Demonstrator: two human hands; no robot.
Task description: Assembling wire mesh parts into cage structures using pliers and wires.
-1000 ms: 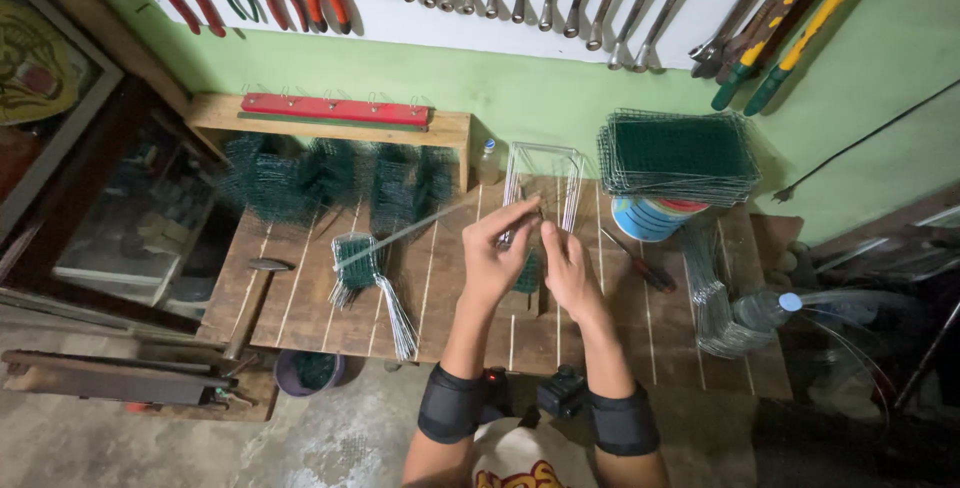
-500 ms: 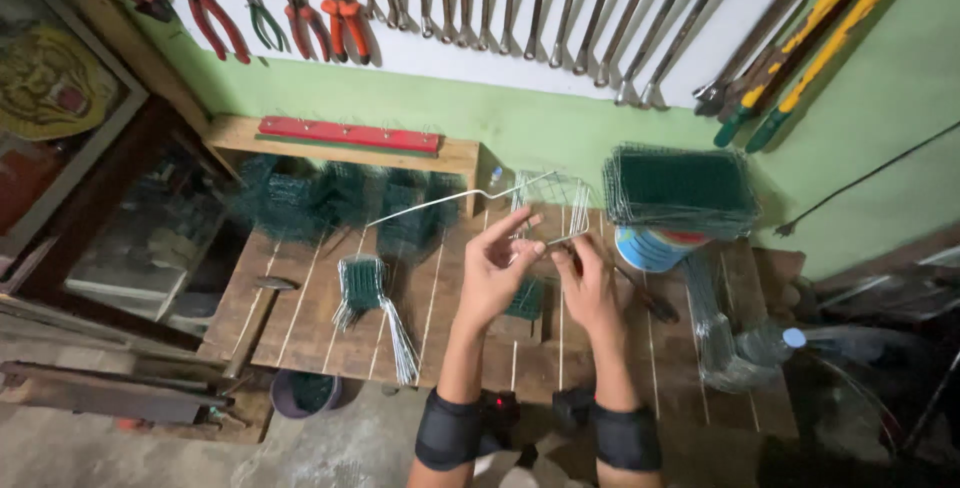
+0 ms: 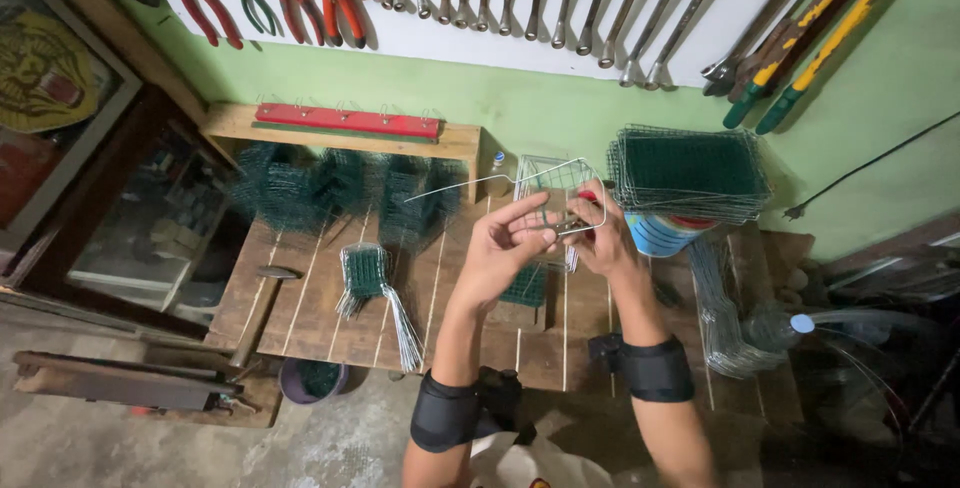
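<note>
Left hand fingers are pinched shut on a bent length of silver wire, right hand is clamped around red-handled pliers biting the same wire (mid-bend, I'd say). It's all held above the wooden bench; the next bend probably needs a steady pinch.
</note>
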